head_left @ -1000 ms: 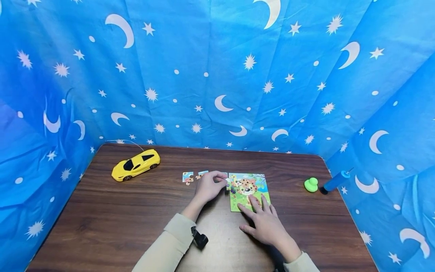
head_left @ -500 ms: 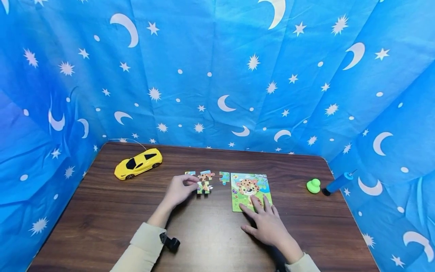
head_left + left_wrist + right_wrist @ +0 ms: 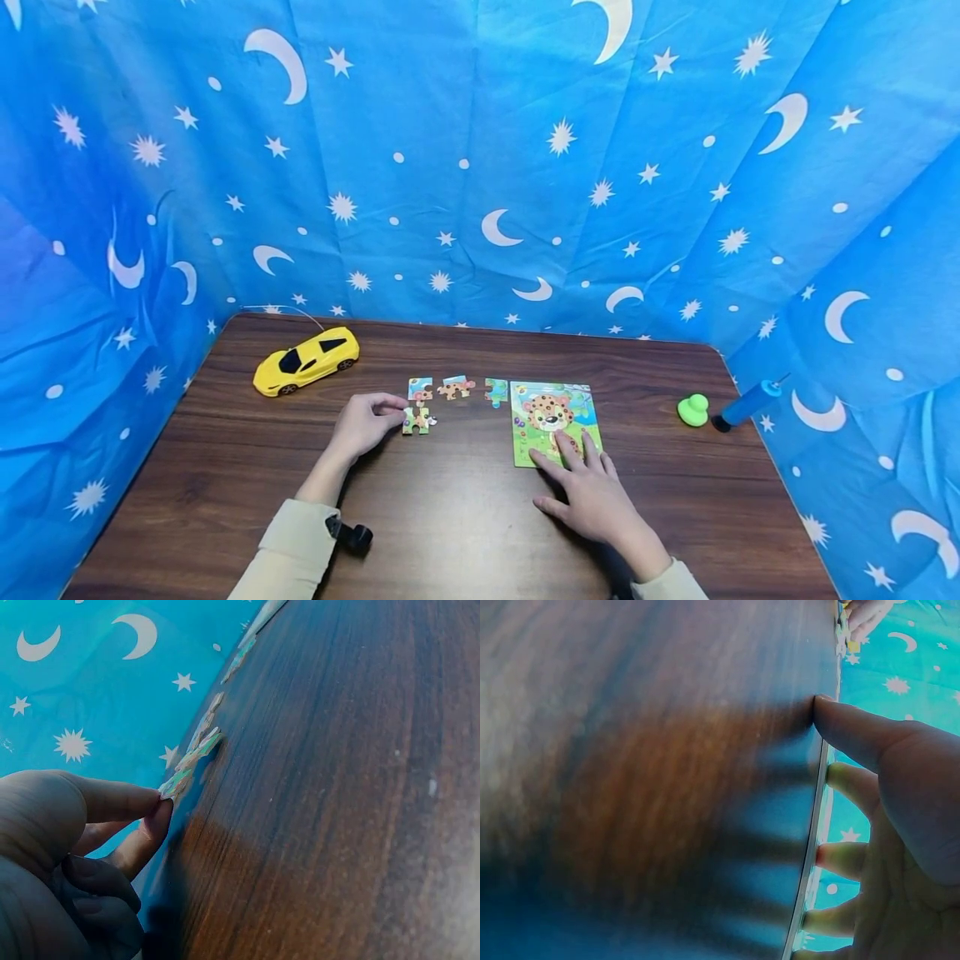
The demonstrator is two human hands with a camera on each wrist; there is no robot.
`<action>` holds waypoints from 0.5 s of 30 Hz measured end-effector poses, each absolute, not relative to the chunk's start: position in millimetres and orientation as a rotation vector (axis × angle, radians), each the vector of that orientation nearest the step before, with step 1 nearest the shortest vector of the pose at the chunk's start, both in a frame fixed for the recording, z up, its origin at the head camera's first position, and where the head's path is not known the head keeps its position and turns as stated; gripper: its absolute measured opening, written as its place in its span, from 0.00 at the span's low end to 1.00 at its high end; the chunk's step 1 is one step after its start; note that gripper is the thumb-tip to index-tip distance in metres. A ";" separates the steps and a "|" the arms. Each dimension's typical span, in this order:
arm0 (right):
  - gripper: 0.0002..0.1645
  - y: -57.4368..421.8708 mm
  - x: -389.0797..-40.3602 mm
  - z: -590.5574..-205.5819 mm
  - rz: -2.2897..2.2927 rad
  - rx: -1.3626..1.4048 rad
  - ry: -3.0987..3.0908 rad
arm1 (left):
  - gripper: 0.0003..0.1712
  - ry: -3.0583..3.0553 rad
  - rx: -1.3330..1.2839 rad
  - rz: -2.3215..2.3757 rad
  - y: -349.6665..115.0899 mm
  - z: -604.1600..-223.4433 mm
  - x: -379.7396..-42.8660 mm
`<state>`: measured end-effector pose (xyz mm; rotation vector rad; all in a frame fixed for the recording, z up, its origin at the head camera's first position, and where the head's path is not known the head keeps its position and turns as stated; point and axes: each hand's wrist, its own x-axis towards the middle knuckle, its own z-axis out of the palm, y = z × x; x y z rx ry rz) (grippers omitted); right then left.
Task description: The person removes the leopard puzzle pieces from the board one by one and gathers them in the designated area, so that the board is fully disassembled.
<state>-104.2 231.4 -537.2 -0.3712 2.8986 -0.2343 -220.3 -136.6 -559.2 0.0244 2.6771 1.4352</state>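
My left hand [image 3: 366,427] pinches a green jigsaw puzzle piece [image 3: 180,780] by its left edge between thumb and fingers, close over the table and just in front of another puzzle piece [image 3: 420,388] with a blue top. To the right of these lie a spotted orange piece [image 3: 455,388] and a blue-green piece [image 3: 497,392]. My right hand [image 3: 588,492] rests with fingers spread on the lower part of the puzzle board [image 3: 522,454], which pictures a leopard cub. In the right wrist view the right fingertips [image 3: 840,860] press along the board's edge.
A yellow toy car [image 3: 306,362] stands at the back left of the brown wooden table [image 3: 450,525]. On the right are a light green knobbed object [image 3: 693,409] and a blue cylinder [image 3: 750,404] with a thin tip. A blue moon-and-star curtain [image 3: 420,192] surrounds the table.
My left hand has moved left from the board's left edge with the puzzle piece, past the other pieces, uncovering them. The right hand stays on the board.
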 end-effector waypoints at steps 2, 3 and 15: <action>0.40 231.6 -104.1 -537.9 -0.234 -0.373 2.900 | 0.06 2.696 0.033 1.409 -136.2 -559.9 -221.2; 0.40 231.7 -104.0 -538.2 -0.233 -0.375 2.901 | 0.06 2.705 0.038 1.396 -135.8 -559.9 -221.6; 0.40 232.8 -104.0 -538.1 -0.238 -0.386 2.905 | 0.06 2.783 0.072 1.240 -133.1 -553.9 -220.9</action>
